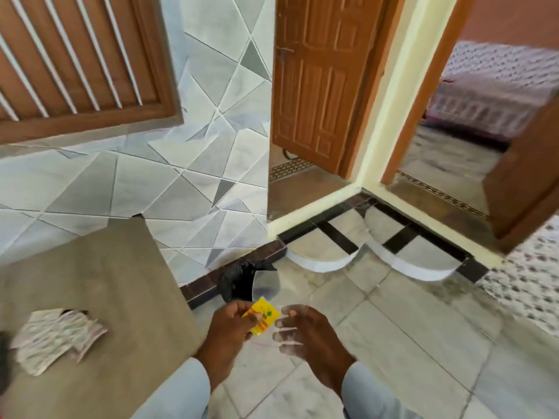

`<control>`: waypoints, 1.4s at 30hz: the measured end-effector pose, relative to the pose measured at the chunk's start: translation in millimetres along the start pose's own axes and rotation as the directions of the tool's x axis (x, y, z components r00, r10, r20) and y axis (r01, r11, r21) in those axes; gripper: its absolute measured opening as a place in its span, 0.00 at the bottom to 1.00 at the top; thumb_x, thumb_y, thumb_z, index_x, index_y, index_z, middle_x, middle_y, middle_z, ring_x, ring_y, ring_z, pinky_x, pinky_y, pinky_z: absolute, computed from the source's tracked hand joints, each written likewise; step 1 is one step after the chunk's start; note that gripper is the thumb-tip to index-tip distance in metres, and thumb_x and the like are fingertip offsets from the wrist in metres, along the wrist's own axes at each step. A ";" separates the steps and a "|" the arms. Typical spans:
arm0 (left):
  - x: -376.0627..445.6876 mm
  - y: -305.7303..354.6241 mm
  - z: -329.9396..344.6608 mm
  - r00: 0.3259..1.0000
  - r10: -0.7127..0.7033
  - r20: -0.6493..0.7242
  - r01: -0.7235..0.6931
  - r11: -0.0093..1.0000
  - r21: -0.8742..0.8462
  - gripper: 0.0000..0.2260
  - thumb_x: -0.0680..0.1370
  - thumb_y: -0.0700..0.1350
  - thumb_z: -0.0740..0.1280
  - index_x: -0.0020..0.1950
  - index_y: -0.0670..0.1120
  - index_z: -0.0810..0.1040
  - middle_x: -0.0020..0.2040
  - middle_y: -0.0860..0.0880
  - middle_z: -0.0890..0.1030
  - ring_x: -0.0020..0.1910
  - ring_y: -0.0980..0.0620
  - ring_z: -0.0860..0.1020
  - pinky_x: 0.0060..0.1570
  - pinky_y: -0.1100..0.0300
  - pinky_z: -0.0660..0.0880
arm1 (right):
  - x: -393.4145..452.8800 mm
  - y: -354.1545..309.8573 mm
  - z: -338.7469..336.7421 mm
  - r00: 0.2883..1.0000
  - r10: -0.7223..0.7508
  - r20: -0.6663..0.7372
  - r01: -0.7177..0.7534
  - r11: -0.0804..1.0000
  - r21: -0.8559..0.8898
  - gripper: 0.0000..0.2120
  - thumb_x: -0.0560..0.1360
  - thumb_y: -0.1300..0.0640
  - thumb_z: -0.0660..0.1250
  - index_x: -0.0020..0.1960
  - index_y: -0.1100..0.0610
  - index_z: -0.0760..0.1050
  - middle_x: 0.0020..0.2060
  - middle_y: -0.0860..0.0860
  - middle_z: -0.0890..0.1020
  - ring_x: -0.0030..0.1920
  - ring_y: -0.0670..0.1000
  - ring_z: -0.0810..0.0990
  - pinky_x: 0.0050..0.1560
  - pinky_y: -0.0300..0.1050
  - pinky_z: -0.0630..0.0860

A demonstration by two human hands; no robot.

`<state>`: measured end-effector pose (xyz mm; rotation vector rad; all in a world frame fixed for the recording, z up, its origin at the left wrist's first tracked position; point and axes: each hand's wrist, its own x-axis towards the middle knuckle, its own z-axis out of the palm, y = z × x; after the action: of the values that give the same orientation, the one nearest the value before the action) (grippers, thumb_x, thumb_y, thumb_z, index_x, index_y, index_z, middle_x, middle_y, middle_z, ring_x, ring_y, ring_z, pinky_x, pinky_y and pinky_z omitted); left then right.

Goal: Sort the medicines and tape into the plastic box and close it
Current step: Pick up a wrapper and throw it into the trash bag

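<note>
Hands low centre of frame, above tiled floor. Left hand pinches yellow sachet between thumb and fingers. Right hand curls fingers round clear plastic box, lid tilted up above it. Sachet sits at box mouth. Blister strips lie lower left on brown cushion.
</note>
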<state>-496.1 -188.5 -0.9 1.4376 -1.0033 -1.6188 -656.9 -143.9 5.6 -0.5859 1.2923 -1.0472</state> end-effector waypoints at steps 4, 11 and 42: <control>56.8 7.0 16.3 0.998 0.023 -0.062 -0.025 0.999 -0.025 0.13 0.62 0.40 0.71 0.46 0.43 0.79 0.36 0.45 0.82 0.35 0.47 0.76 0.37 0.58 0.71 | 56.1 -22.2 -23.9 0.996 -0.014 -0.090 0.003 0.992 -0.128 0.06 0.78 0.57 0.63 0.51 0.58 0.76 0.44 0.56 0.83 0.40 0.53 0.83 0.42 0.48 0.77; 190.1 18.2 46.8 0.994 -0.077 -0.083 0.066 0.990 -0.125 0.18 0.64 0.32 0.73 0.51 0.44 0.76 0.39 0.43 0.81 0.35 0.48 0.78 0.33 0.60 0.73 | 172.2 -64.5 -60.5 0.982 0.004 -0.191 -0.069 0.939 -0.337 0.07 0.76 0.65 0.62 0.43 0.60 0.78 0.34 0.54 0.81 0.32 0.50 0.77 0.32 0.40 0.71; 614.9 -209.1 12.5 0.605 -0.484 -0.632 0.621 0.784 -0.005 0.17 0.70 0.47 0.71 0.27 0.45 0.67 0.25 0.49 0.71 0.29 0.48 0.70 0.28 0.58 0.62 | 710.2 76.3 -72.8 0.830 0.513 0.218 0.110 0.232 -0.967 0.18 0.77 0.57 0.63 0.66 0.56 0.74 0.64 0.56 0.78 0.63 0.55 0.76 0.61 0.42 0.69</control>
<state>-576.2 -654.3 -446.5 2.4085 -0.3489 -1.2756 -746.6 -715.7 -419.3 -1.4738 1.3583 0.3701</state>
